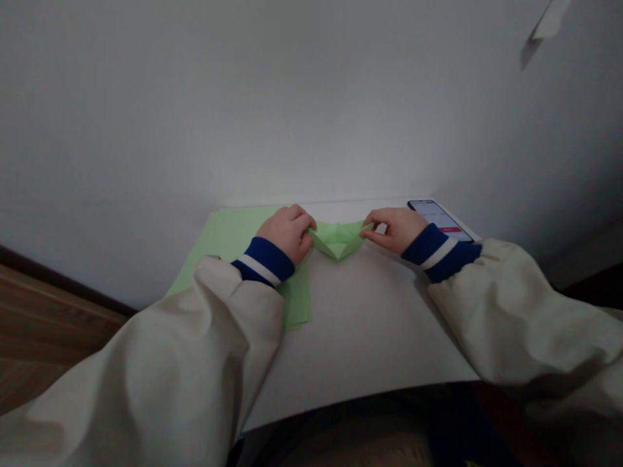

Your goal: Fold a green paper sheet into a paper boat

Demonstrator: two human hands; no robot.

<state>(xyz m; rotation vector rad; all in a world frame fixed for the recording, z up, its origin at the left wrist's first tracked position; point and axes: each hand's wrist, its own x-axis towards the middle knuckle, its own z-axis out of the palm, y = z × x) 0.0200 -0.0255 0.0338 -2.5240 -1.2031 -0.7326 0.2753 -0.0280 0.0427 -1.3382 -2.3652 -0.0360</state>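
Note:
A small folded piece of light green paper (337,240) sits on the white table (370,324) between my two hands. My left hand (288,232) pinches its left corner, fingers curled closed. My right hand (395,228) pinches its right corner between thumb and fingers. The folded paper forms a shallow downward-pointing shape, held just at the table surface. Both arms wear cream sleeves with blue and white cuffs.
Flat sheets of green paper (233,246) lie under my left wrist at the table's left side. A phone (438,219) with a lit screen rests at the far right corner. A white wall stands right behind the table; wooden floor shows at left.

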